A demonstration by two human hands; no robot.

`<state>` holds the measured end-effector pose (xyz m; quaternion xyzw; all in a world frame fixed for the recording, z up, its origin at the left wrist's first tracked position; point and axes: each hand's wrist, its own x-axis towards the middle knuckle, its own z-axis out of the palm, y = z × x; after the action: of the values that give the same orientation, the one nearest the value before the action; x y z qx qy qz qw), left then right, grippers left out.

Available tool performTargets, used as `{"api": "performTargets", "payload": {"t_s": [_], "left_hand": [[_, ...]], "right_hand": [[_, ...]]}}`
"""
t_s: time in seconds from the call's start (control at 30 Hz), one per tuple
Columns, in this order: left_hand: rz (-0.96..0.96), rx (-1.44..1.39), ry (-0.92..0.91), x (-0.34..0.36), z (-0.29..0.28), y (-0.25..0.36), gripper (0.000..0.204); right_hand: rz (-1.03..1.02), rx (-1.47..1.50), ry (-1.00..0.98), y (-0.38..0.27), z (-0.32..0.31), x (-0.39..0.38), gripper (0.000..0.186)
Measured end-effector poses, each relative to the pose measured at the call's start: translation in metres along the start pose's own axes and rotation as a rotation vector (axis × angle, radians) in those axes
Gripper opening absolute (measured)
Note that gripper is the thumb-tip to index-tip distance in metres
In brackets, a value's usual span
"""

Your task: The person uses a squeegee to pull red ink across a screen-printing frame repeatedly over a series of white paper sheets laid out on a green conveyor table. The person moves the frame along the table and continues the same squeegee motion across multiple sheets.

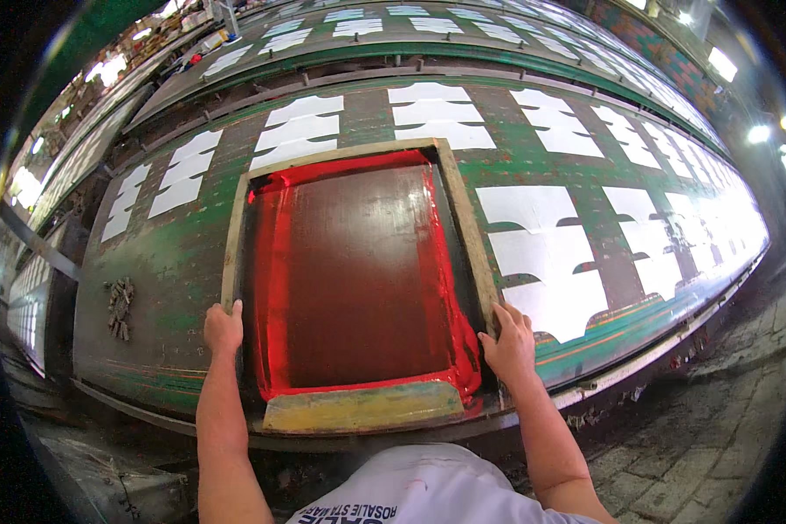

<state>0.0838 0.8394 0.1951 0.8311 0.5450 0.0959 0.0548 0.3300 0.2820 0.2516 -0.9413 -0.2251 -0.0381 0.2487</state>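
Observation:
A printing screen with a wooden frame (465, 210) lies in front of me on the long table. My left hand (224, 328) is closed on the frame's left rail, thumb on top. On the right rail my right hand (513, 345) grips near the close corner, its thumb toward the inside. Wet red ink (275, 279) lines the edges of the dark mesh (358, 271), thickest along the right side. Across the near end, inside the frame, rests a squeegee (367, 407) with a yellowish, stained wooden face, its far edge against the ink. Neither hand touches it.
White cut fabric pieces (546, 271) lie in rows on the green and brown table (162, 271), right of and beyond the screen. A dark crumpled clump (120, 308) sits at the left. Parallel tables with more white pieces (358, 27) stand behind. Paved floor (672, 454) shows at right.

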Motion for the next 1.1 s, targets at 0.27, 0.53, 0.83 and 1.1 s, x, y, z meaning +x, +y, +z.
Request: {"api": "performTargets", "payload": {"t_s": [0.27, 0.53, 0.83, 1.1], "left_hand": [[0.086, -0.279, -0.024, 0.003, 0.004, -0.016, 0.047], [0.081, -0.322, 0.049, 0.009, 0.015, -0.025, 0.041], [-0.131, -0.606, -0.208, 0.002, -0.032, 0.024, 0.026], [0.002, -0.605, -0.098, -0.070, -0.014, 0.157, 0.033]], "right_hand": [[0.114, 0.036, -0.011, 0.002, 0.025, 0.027, 0.082], [0.178, 0.070, -0.043, -0.016, 0.006, 0.036, 0.073], [0.041, 0.101, 0.047, 0.007, -0.049, 0.061, 0.072], [0.142, 0.119, 0.095, 0.148, -0.102, 0.102, 0.073]]}}
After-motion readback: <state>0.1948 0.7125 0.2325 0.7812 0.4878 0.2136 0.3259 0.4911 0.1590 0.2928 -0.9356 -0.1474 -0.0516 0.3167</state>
